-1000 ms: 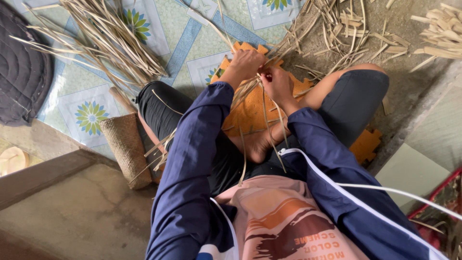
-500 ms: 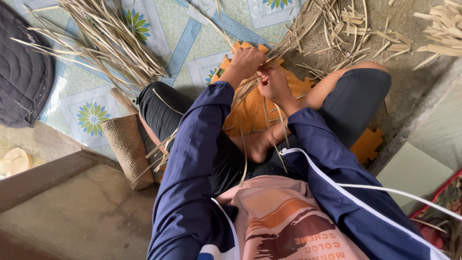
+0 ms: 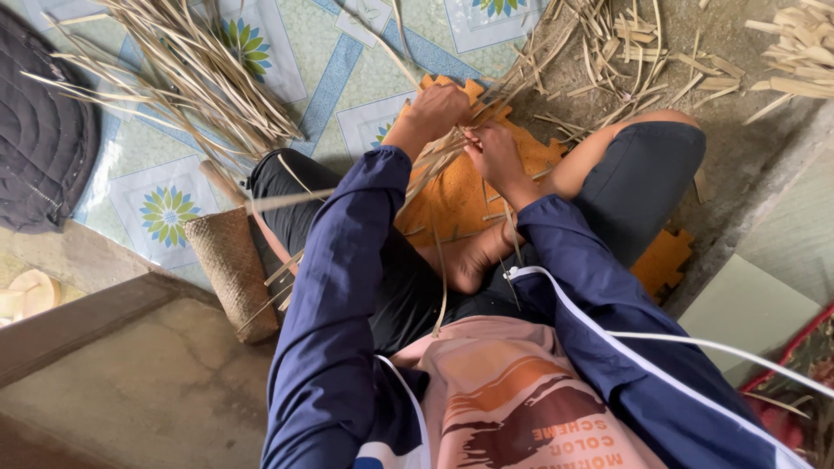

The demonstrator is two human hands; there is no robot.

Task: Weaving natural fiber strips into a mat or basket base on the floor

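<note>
our left hand [image 3: 439, 108] and right hand [image 3: 493, 155] have fingers pinching dry straw strips [image 3: 434, 161] over the orange mat [image 3: 452, 204], keeping them taut.

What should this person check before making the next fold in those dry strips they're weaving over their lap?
1. Both hands on the strips: ok. The left hand and right hand grip the bundle of pale strips between them.
2. Padded surface beneath: ok. The orange foam mat lies under the legs.
3. Spare material nearby: ok. A pile of loose strips lies on the patterned floor covering, by the left knee.
4. Woven roll out of the way: ok, it rests beside the left thigh, apart from the hands.
5. Weave tight and even: cannot tell, the hands hide it.
6. Trailing strands clear of the foot: not ok, one hangs beside it.
</note>
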